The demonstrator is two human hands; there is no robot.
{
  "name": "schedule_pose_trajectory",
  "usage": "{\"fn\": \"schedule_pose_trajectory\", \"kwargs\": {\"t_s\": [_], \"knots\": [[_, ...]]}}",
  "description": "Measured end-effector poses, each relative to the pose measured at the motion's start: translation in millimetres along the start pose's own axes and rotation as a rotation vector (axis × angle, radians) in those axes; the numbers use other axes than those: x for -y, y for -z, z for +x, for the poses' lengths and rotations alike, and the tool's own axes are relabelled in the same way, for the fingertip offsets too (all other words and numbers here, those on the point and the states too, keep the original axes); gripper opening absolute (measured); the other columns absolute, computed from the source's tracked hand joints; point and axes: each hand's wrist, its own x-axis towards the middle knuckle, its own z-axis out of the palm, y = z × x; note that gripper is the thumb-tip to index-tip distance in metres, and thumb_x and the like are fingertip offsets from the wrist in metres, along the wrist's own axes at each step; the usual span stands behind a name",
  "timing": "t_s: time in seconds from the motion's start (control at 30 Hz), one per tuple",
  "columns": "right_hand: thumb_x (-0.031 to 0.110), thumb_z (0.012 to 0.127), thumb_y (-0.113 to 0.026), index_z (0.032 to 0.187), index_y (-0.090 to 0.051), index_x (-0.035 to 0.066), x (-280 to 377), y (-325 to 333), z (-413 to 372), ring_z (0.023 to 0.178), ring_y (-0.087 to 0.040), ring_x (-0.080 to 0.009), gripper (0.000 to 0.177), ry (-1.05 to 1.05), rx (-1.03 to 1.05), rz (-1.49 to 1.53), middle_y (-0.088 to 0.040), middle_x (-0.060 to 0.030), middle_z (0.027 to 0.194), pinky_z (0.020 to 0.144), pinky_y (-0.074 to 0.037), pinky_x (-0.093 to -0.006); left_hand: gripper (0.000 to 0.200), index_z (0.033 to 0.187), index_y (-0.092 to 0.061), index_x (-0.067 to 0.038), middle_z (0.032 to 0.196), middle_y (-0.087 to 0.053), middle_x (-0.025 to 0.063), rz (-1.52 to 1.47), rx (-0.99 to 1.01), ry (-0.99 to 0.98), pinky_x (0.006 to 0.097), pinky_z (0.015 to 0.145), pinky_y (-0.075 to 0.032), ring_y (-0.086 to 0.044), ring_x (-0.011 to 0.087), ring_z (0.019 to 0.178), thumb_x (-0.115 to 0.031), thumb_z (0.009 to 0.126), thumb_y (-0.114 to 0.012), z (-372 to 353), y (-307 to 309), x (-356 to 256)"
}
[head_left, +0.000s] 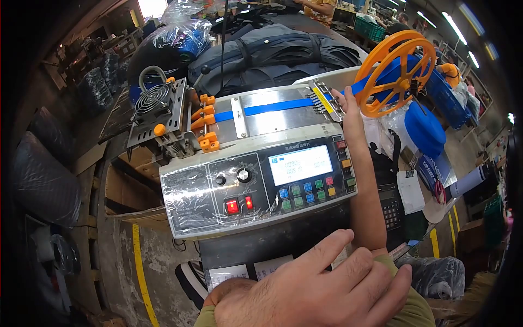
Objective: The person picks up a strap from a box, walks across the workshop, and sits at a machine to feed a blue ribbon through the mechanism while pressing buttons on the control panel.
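Note:
A cutting machine (256, 218) with a lit display (300, 165) stands in front of me. Across its metal top lies a blue strap (278, 106), running from the orange guides (205, 122) at the left, under a yellow-marked guide (322, 100), to an orange reel (404, 84) at the upper right. Between that guide and the reel, my right hand (347, 103) has its fingers closed at the strap; they are small in view and partly hide it. My left hand (332, 283) is in the foreground below the machine, back up, fingers apart and partly bent, holding nothing.
Dark folded fabric (272, 54) is piled behind the machine. A cardboard box (133, 188) is at its left. Right of my right forearm are a calculator (391, 212), white paper (410, 191) and a blue roll (425, 129). People work in the background.

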Motion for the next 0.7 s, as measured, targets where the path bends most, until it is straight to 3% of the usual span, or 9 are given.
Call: {"fn": "schedule_pose_trajectory", "kwargs": {"t_s": [0.03,0.2,0.47,0.53,0.7], "knots": [[0.061,0.108,-0.035,0.151,-0.040,-0.014,-1,1,2,0.127,-0.063,-0.0200,0.087,0.006,0.014,0.004,-0.058,-0.0248,0.144,0.108,-0.047,-0.0271,0.020,0.105,-0.073,-0.008,0.079,-0.060,0.0000,-0.104,0.151,0.063,0.0380,0.088,-0.056,-0.064,0.0151,0.082,-0.014,0.086,-0.069,2,5,-2],[0.060,0.108,-0.034,0.151,-0.039,-0.014,-2,2,4,0.131,-0.060,-0.0212,0.086,0.025,0.018,-0.006,-0.054,-0.0259,0.147,0.111,-0.045,-0.0286,0.021,0.105,-0.074,-0.008,0.080,-0.060,-0.0002,-0.084,0.159,0.046,0.0382,0.088,-0.056,-0.064,0.0151,0.082,-0.014,0.085,-0.069,1,4,-2],[0.061,0.109,-0.028,0.156,-0.043,-0.001,0,0,0,0.137,-0.055,-0.0235,0.079,0.149,0.036,-0.131,-0.048,-0.0243,0.154,0.114,-0.042,-0.0287,0.022,0.104,-0.073,-0.009,0.081,-0.061,0.0000,-0.074,0.161,0.039,0.0377,0.089,-0.056,-0.065,0.0153,0.083,-0.014,0.084,-0.069,0,-4,-2],[0.061,0.109,-0.028,0.155,-0.043,-0.001,0,0,0,0.136,-0.055,-0.0230,0.078,0.133,0.036,-0.114,-0.048,-0.0242,0.153,0.113,-0.042,-0.0285,0.016,0.099,-0.072,-0.014,0.079,-0.060,-0.0046,0.106,-0.209,-0.052,0.0314,0.081,-0.053,-0.059,0.0137,0.077,-0.017,0.083,-0.074,-1,-26,1],[0.061,0.109,-0.029,0.155,-0.044,-0.001,-2,2,2,0.133,-0.057,-0.0220,0.078,0.107,0.035,-0.077,-0.050,-0.0241,0.151,0.112,-0.044,-0.0278,0.016,0.099,-0.072,-0.014,0.082,-0.062,-0.0047,0.108,-0.201,-0.060,0.0314,0.081,-0.053,-0.059,0.0139,0.078,-0.018,0.084,-0.074,-5,-27,1]]}}
